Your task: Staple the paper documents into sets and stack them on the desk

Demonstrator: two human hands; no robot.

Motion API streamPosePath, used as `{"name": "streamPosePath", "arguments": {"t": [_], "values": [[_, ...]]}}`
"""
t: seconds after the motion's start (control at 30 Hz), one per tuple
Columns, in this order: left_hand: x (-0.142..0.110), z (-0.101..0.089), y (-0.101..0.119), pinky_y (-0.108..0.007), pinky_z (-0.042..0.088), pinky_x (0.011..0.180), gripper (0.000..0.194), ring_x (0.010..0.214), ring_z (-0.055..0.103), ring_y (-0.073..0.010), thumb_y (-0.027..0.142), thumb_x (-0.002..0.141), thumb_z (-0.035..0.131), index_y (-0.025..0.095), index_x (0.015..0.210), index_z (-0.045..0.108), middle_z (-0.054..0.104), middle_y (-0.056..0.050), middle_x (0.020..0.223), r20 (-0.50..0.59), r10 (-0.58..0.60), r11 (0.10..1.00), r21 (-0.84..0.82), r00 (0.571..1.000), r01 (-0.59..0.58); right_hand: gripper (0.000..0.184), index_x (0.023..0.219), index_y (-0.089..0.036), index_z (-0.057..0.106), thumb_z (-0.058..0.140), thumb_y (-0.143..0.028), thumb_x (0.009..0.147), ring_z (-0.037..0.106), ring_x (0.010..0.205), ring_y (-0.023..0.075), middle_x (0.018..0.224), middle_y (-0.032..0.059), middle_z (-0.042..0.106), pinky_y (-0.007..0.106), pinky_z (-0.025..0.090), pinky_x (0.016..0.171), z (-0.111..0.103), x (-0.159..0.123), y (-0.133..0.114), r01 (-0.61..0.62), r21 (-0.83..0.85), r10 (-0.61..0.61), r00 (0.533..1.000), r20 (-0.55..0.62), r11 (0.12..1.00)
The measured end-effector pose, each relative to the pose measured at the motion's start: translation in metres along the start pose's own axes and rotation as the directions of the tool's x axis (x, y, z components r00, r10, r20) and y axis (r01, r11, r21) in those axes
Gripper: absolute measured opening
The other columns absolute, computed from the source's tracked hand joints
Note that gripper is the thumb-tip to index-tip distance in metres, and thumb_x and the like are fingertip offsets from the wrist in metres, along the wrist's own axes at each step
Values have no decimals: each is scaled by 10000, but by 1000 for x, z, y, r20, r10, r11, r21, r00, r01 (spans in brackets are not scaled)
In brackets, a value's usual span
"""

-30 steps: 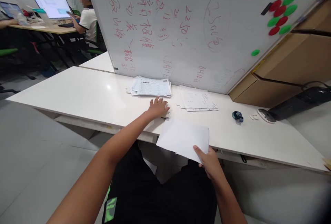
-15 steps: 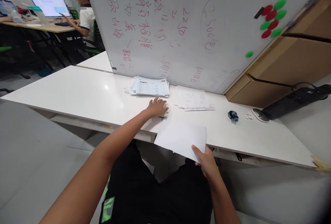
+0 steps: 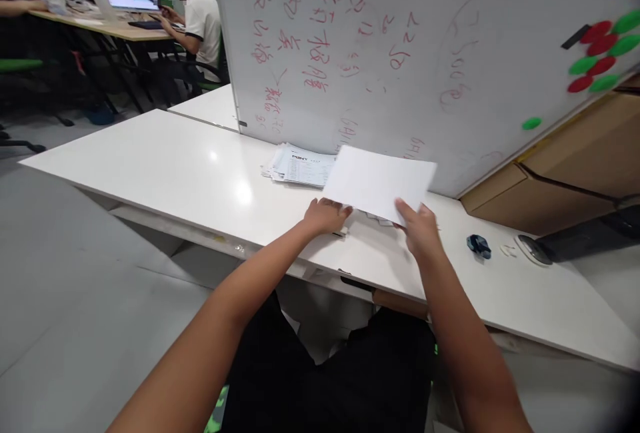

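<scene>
My right hand (image 3: 419,229) pinches the near edge of a blank white sheet (image 3: 379,182) and holds it lifted above the white table (image 3: 165,173). My left hand (image 3: 326,215) rests curled on the table just left of the sheet, on a thin dark pen-like object (image 3: 342,233) that is mostly hidden. Behind the left hand lies a stack of printed papers (image 3: 299,164). A second pile of papers is almost fully hidden under the lifted sheet.
A large whiteboard (image 3: 400,46) with red writing and red and green magnets (image 3: 597,53) leans behind the table. A small blue object (image 3: 479,245) and a round dark device (image 3: 534,250) lie at right. Cardboard boxes (image 3: 585,173) stand behind. A person (image 3: 200,20) sits at a far desk.
My right hand has raised the blank sheet from the table's near edge up and forward over the right paper pile. The left hand has stayed in place. The camera has shifted.
</scene>
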State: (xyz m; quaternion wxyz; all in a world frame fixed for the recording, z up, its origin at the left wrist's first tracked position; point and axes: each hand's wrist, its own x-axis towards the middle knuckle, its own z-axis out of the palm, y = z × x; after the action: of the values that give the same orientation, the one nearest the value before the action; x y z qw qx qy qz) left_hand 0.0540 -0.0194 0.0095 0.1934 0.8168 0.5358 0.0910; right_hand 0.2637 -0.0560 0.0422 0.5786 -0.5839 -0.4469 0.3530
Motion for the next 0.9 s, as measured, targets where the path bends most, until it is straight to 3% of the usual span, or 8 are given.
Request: {"name": "streamPosePath", "arguments": {"t": [0.1, 0.2, 0.3, 0.37, 0.43, 0.53, 0.73, 0.9], "values": [[-2, 0, 0, -490, 304, 1023, 634, 1242, 434, -310, 597, 931, 146, 212, 1201, 570, 547, -140, 1303, -25, -26, 1000, -5, 999, 26, 461, 1049, -121, 638, 686, -419, 701, 624, 738, 182, 967, 101, 695, 270, 493, 565, 72, 53, 5, -8, -141, 35, 981, 189, 990], [-3, 1, -1, -486, 288, 1046, 626, 1286, 383, -285, 591, 936, 124, 221, 1178, 569, 503, -123, 1349, -50, 3, 1000, -6, 999, -4, 373, 1048, -115, 633, 600, -364, 772, 632, 853, 226, 1009, 126, 686, 344, 509, 725, 127, 88, 11, 91, -346, -17, 977, 212, 934], [-4, 0, -2, -482, 279, 1057, 642, 1296, 370, -268, 592, 938, 98, 216, 1144, 575, 488, -123, 1355, -54, 10, 1000, -15, 998, -10, 474, 1209, -114, 553, 586, -323, 785, 587, 1032, 295, 1124, 166, 645, 446, 444, 896, 155, 103, 17, 219, -648, -100, 971, 216, 729], [-5, 0, -3, -475, 290, 1050, 629, 1281, 386, -269, 588, 940, 112, 217, 1104, 593, 513, -121, 1320, -64, 13, 1000, -24, 998, -15, 612, 1343, -115, 428, 585, -327, 791, 519, 1142, 345, 1244, 203, 571, 513, 387, 947, 157, 103, 22, 269, -785, -161, 963, 215, 559], [-5, 1, -4, -469, 308, 1032, 614, 1255, 414, -281, 579, 942, 135, 215, 1062, 614, 549, -124, 1272, -92, 17, 999, -38, 996, -20, 649, 1399, -120, 347, 544, -358, 828, 441, 1227, 367, 1357, 227, 468, 538, 348, 974, 145, 100, 28, 308, -836, -228, 947, 225, 454], [-3, 3, -5, -460, 315, 1011, 619, 1214, 460, -299, 569, 945, 153, 198, 1009, 644, 595, -134, 1214, -159, 2, 996, -88, 987, -16, 537, 1375, -147, 387, 441, -379, 893, 335, 1320, 344, 1453, 205, 359, 537, 275, 1033, 101, 87, 41, 349, -854, -302, 922, 241, 386], [-3, 7, 4, -484, 319, 971, 690, 1119, 517, -324, 594, 940, 127, 155, 981, 657, 662, -155, 1089, -312, -286, 952, -197, 906, 233, 577, 1376, -172, 409, 359, -509, 910, 288, 1367, 290, 1477, 165, 349, 515, 224, 1085, -11, 50, 73, 202, -885, -221, 968, 117, 418], [2, 6, 11, -533, 214, 1052, 689, 1178, 476, -318, 558, 956, 82, 178, 970, 655, 657, -141, 1109, -425, -360, 930, -236, 830, 282, 749, 1417, -196, 370, 381, -677, 843, 219, 1407, 313, 1519, 148, 305, 586, 99, 1107, -29, 31, 84, 212, -897, -39, 976, 214, 387]]}}
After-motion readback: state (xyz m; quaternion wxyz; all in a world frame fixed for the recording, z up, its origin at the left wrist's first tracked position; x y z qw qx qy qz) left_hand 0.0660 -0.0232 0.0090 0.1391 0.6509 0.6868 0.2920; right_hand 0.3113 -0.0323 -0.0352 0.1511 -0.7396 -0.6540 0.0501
